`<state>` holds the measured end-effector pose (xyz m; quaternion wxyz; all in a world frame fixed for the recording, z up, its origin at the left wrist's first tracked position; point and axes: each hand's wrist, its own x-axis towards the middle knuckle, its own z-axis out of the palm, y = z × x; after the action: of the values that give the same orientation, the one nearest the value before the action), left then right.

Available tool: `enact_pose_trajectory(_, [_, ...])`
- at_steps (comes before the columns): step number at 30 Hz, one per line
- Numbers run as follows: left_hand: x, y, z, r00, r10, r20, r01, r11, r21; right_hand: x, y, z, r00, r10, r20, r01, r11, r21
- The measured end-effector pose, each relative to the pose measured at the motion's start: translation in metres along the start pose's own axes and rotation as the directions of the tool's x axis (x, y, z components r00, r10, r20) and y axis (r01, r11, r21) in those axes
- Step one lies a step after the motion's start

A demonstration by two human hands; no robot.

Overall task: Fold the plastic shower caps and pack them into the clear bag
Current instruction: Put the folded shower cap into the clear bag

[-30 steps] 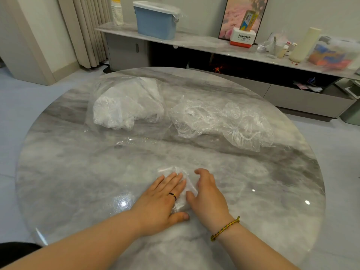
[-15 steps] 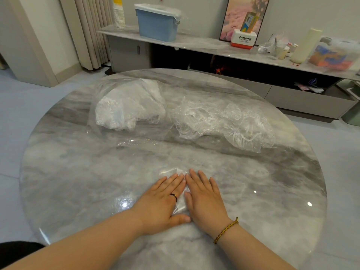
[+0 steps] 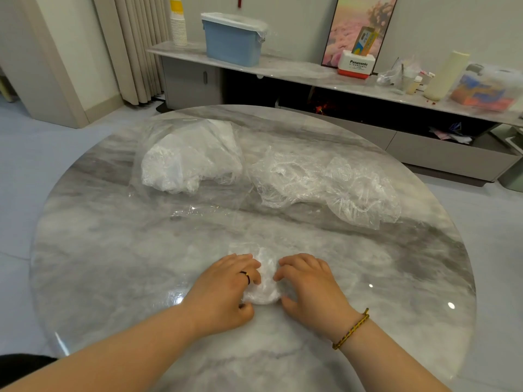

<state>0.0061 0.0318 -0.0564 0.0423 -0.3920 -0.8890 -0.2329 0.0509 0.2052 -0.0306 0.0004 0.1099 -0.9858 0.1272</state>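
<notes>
Shower cap (image 3: pixel 263 292), folded small — gripped between left hand (image 3: pixel 223 290), right hand (image 3: pixel 311 290)

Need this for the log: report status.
Left hand, right hand pinching small folded clear plastic shower cap. Clear plastic bag ahead-left, path open. Loose crumpled caps far right.

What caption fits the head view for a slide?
The left hand and right hand hold a folded shower cap; the clear bag lies beyond.

We see a round grey marble table (image 3: pixel 113 264) under the left hand (image 3: pixel 226 290) and right hand (image 3: pixel 311 287). Far beyond the left hand, a low sideboard (image 3: pixel 283 69) bears a stack of paper cups (image 3: pixel 178 26) and a blue bin (image 3: pixel 232 43). Far beyond the right hand stand a Panasonic box (image 3: pixel 357 66) and a cream cylinder (image 3: pixel 445 76).
</notes>
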Motion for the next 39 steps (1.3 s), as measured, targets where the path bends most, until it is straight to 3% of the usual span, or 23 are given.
enact_pose_trajectory(3, [0.005, 0.002, -0.007, 0.993, -0.042, -0.112, 0.043, 0.999, 0.006, 0.008, -0.005, -0.002, 0.982, 0.133, -0.136, -0.097, 0.964, 0.247])
enact_pose_trajectory(6, [0.01, 0.004, -0.023, 0.943, -0.319, -0.095, 0.29, 0.928, -0.236, 0.017, -0.014, -0.015, 0.955, 0.274, -0.113, -0.166, 0.811, 0.561])
enact_pose_trajectory(9, [0.012, 0.0, -0.039, 0.894, -0.444, -0.057, 0.35, 0.772, -0.53, 0.028, -0.023, -0.025, 0.967, 0.255, 0.023, -0.185, 0.632, 0.753])
enact_pose_trajectory(14, [0.012, -0.01, -0.061, 0.875, -0.484, -0.021, 0.362, 0.681, -0.636, 0.038, -0.037, -0.019, 0.974, 0.183, 0.135, -0.2, 0.41, 0.89])
enact_pose_trajectory(18, [0.016, -0.008, -0.077, 0.889, -0.447, 0.098, 0.404, 0.666, -0.627, 0.04, -0.042, -0.015, 0.949, 0.27, 0.161, -0.244, 0.311, 0.919])
enact_pose_trajectory(20, [0.019, -0.013, -0.087, 0.853, -0.506, 0.126, 0.463, 0.624, -0.629, 0.043, -0.042, -0.015, 0.931, 0.322, 0.174, -0.267, 0.273, 0.924])
enact_pose_trajectory(22, [0.019, -0.027, -0.098, 0.801, -0.597, 0.036, 0.511, 0.651, -0.562, 0.049, -0.042, -0.017, 0.912, 0.361, 0.195, -0.296, 0.251, 0.921])
enact_pose_trajectory(25, [0.014, -0.059, -0.113, 0.668, -0.712, -0.214, 0.63, 0.695, -0.346, 0.066, -0.049, -0.02, 0.901, 0.375, 0.217, -0.315, 0.223, 0.923])
enact_pose_trajectory(28, [0.006, -0.087, -0.118, 0.5, -0.826, -0.262, 0.76, 0.563, -0.325, 0.103, -0.062, -0.026, 0.91, 0.342, 0.235, -0.333, 0.264, 0.905])
enact_pose_trajectory(30, [0.003, -0.097, -0.117, 0.438, -0.871, -0.22, 0.797, 0.49, -0.354, 0.132, -0.072, -0.029, 0.916, 0.313, 0.251, -0.354, 0.336, 0.873])
enact_pose_trajectory(35, [0.002, -0.111, -0.105, 0.446, -0.893, -0.052, 0.786, 0.419, -0.454, 0.201, -0.095, -0.027, 0.925, 0.248, 0.286, -0.372, 0.457, 0.808])
enact_pose_trajectory(39, [0.005, -0.114, -0.1, 0.416, -0.908, -0.043, 0.776, 0.379, -0.504, 0.253, -0.1, -0.02, 0.95, 0.219, 0.224, -0.312, 0.717, 0.623])
